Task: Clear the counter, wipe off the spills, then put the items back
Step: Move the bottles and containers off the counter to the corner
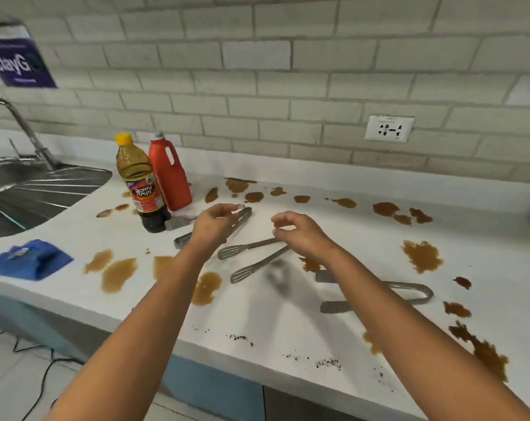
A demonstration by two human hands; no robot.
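The white counter (288,323) runs along a wall of pale brick-pattern tile (288,71), and it is heavily soiled. Brown spills (118,273) lie in patches across the whole surface, with a further band near the wall (385,209) and a dark run at the front right edge (482,350). Dark crumbs (327,363) are scattered along the front edge.

Three pairs of metal tongs lie on the counter. One pair (242,218) sits beneath the left hand (210,229), whose fingers are curled just above it; whether they touch it cannot be told. A second pair (251,259) lies spread open below the right hand (300,235), whose thumb and forefinger are drawn together in a loose pinch; contact with the handle end cannot be confirmed. The third pair (406,294) lies well to the right, partly behind the right forearm.

A yellow-capped bottle (142,189) of dark liquid and a red jug (169,174) stand touching each other near the wall, left of centre. A blue cloth (29,261) lies crumpled at the left front. A steel sink (29,189) with a tap (20,129) occupies the far left. A white socket (390,128) is set in the wall. A purple sign (17,60) hangs above the sink. Black cable (29,354) trails on the floor.
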